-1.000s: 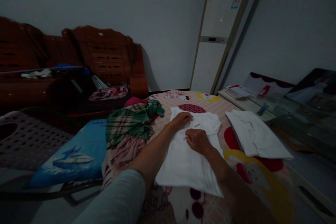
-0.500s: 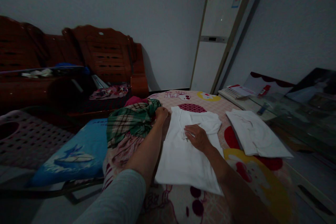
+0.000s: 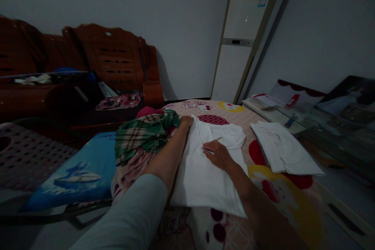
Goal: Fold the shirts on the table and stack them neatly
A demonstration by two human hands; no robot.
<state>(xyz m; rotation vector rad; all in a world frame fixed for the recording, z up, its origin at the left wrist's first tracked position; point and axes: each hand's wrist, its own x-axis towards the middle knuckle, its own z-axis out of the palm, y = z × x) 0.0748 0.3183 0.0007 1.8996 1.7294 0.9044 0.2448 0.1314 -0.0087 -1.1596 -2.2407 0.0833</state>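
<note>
1. Left hand (image 3: 186, 122) curls at the far left corner of a white garment (image 3: 209, 185), its arm stretched along that side. Its fingertips are hidden, so I cannot tell whether they pinch the cloth; the position suits steadying or straightening that corner.

2. Right hand (image 3: 217, 154) rests on the middle of the white garment, knuckles up, fingers bent and close to one another. Whether cloth is caught between them I cannot tell. Its place over the creases probably helps hold the layers against slipping.

3. The white garment lies nearly flat at the centre of the patterned tabletop (image 3: 236, 117), directly before the person. Its near edge is fairly straight, while the far half is rumpled with overlapping layers. Lying there, it is within easy reach of both arms.

4. To the right, apart from it, is a folded white bundle (image 3: 287, 150), flat near the tabletop's edge. That gap presumably stops the two white pieces from mixing.

5. To the left, just beside the left forearm, is a loose heap of clothes (image 3: 140, 136), green plaid over dusty pink. It is bunched up, not flattened, perhaps simply set down within reach.

6. Beyond the heap, a blue cushion (image 3: 84, 170) leans at the left, outside the working area. Behind stands a carved wooden sofa (image 3: 114, 60).
</note>
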